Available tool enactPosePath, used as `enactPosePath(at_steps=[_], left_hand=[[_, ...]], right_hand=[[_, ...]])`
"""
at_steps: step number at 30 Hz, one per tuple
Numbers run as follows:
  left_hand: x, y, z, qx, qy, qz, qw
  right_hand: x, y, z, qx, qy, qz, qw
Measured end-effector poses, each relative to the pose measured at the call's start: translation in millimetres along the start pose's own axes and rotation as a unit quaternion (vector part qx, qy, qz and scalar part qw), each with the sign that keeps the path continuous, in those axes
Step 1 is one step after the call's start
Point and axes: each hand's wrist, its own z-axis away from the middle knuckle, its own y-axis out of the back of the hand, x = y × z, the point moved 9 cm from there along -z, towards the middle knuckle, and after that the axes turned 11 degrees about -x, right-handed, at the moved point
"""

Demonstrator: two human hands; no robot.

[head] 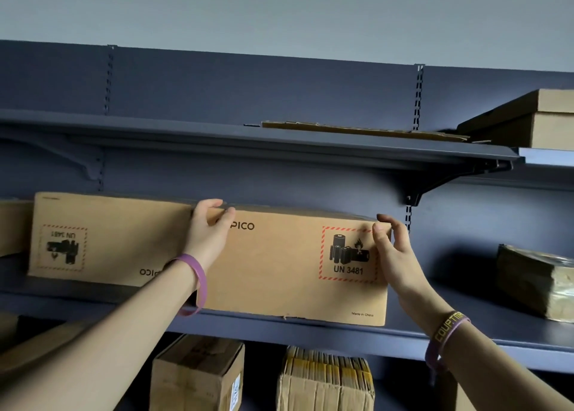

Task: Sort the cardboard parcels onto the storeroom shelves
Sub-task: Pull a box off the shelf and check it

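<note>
A long brown PICO parcel with a red-bordered UN 3481 battery label stands on the middle blue shelf, its front face toward me. My left hand grips its top left edge, fingers curled over the top. My right hand holds its top right corner, thumb on the front face and fingers behind the end. A second PICO parcel, its print upside down, stands directly to the left, touching the first.
The upper shelf carries flattened cardboard and a brown box at the far right. A plastic-wrapped bundle lies right on the middle shelf. Below stand a taped box and a bundle of folded cartons.
</note>
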Motion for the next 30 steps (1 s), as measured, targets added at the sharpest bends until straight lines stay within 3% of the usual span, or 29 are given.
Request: enactPosePath(at_steps=[7,13,18,22,30], left_hand=[[54.1,0.0,85.1,0.010,-0.003,-0.001,1.000],[68.8,5.5,164.9,0.041,0.070,0.112,0.990],[67.3,12.3,219.9,-0.013,0.153,0.155,0.976],[79.3,5.5,247.7,-0.133,0.174,0.124,0.968],[85.0,26.2,276.4,-0.136,0.135,0.134,0.972]], right_hand=[[-45.9,42.5,76.7,0.018,0.021,-0.006,1.000],[-67.6,82.6,147.8,0.070,0.018,-0.061,0.996],[-61.5,104.9,203.6,0.047,0.003,-0.090,0.995],[-60.8,110.3,234.6,0.006,-0.012,-0.109,0.994],[-76.8,108.4,255.6,-0.049,-0.033,-0.117,0.991]])
